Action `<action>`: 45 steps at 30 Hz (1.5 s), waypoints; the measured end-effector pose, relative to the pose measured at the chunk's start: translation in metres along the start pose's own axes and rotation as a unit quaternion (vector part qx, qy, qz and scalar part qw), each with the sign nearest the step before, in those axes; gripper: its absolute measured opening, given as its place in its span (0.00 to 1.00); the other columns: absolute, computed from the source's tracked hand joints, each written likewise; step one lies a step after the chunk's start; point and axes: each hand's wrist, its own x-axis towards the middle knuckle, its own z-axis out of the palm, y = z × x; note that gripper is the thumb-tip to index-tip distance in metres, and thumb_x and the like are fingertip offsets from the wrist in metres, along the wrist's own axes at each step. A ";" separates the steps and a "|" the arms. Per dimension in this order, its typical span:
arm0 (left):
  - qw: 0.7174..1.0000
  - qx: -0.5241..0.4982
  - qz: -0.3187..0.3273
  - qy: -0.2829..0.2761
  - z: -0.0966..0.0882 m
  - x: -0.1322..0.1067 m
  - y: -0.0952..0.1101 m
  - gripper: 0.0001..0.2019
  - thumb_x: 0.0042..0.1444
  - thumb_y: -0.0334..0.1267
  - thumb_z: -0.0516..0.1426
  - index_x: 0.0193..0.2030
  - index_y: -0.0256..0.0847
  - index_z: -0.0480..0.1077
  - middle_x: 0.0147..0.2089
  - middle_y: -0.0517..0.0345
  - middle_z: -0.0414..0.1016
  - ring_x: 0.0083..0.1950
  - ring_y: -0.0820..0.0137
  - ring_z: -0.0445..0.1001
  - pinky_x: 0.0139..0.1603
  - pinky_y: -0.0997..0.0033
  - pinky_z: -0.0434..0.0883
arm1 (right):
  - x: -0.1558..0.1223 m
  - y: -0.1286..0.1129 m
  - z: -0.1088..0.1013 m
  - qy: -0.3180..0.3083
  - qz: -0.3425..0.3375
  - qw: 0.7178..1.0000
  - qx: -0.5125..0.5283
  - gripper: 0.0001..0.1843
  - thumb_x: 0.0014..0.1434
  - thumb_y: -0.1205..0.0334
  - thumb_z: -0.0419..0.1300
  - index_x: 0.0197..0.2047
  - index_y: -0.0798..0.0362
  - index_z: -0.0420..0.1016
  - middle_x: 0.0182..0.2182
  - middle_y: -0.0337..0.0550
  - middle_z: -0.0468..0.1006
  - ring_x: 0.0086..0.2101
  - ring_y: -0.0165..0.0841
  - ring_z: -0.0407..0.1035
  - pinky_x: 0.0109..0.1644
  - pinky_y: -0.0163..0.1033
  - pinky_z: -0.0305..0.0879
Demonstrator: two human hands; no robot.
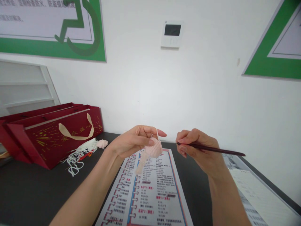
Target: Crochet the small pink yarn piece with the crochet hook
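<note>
My left hand (134,141) is closed in a pinch on a small pale pink crocheted piece (154,149), with a strand of yarn running over the forefinger. A narrow crocheted tail hangs down from the piece. My right hand (199,150) is closed around a dark red crochet hook (218,150), whose long handle points right. The hook's tip is hidden among my fingers, a short gap to the right of the pink piece. Both hands hover above a printed pattern sheet (152,191) lying on the dark table (35,191).
Red gift bags (47,131) with beige handles lie at the left. Beside them sit white yarn (77,157) and a small pink yarn lump (102,143). Another printed sheet (254,191) lies at the right table edge. A white wall with a small panel (171,34) rises behind.
</note>
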 end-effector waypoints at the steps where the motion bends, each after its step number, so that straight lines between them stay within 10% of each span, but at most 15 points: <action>1: 1.000 -0.005 -0.006 -0.004 -0.001 0.000 0.000 0.15 0.45 0.28 0.65 0.43 0.32 0.77 0.29 0.57 0.75 0.29 0.76 0.74 0.32 0.79 0.68 | 0.000 -0.001 0.000 -0.003 0.004 1.000 -0.002 0.06 0.57 0.70 0.62 0.34 0.48 0.72 0.29 0.37 0.71 0.25 0.27 0.62 0.23 0.34 0.53; 10: 0.999 0.048 -0.017 -0.016 -0.006 -0.001 -0.002 0.12 0.46 0.30 0.64 0.40 0.36 0.78 0.34 0.52 0.79 0.31 0.72 0.75 0.34 0.74 0.69 | 0.003 0.001 0.000 -0.008 0.042 0.996 0.080 0.05 0.55 0.67 0.63 0.30 0.52 0.70 0.26 0.38 0.71 0.22 0.26 0.62 0.21 0.33 0.53; 19: 0.969 0.204 0.073 0.119 0.016 -0.003 -0.002 0.15 0.51 0.34 0.62 0.47 0.40 0.74 0.31 0.59 0.74 0.31 0.74 0.70 0.35 0.72 0.64 | 0.016 0.007 0.017 0.050 0.097 0.966 0.234 0.08 0.56 0.67 0.59 0.26 0.53 0.66 0.20 0.35 0.70 0.18 0.25 0.61 0.17 0.30 0.57; 37: 0.948 0.242 0.118 0.171 0.022 0.001 -0.006 0.16 0.50 0.37 0.63 0.47 0.40 0.73 0.28 0.64 0.66 0.30 0.76 0.64 0.34 0.72 0.61 | 0.006 0.006 0.017 0.088 0.035 0.995 -0.024 0.08 0.60 0.64 0.57 0.29 0.51 0.65 0.20 0.34 0.67 0.21 0.27 0.61 0.23 0.35 0.55; 45: 0.893 0.347 0.183 0.219 0.023 0.004 -0.008 0.06 0.53 0.36 0.61 0.36 0.40 0.77 0.27 0.59 0.71 0.42 0.66 0.71 0.48 0.64 0.64 | 0.000 -0.004 0.034 0.066 -0.040 0.945 -0.318 0.07 0.62 0.68 0.53 0.32 0.50 0.61 0.24 0.34 0.66 0.21 0.25 0.57 0.25 0.35 0.53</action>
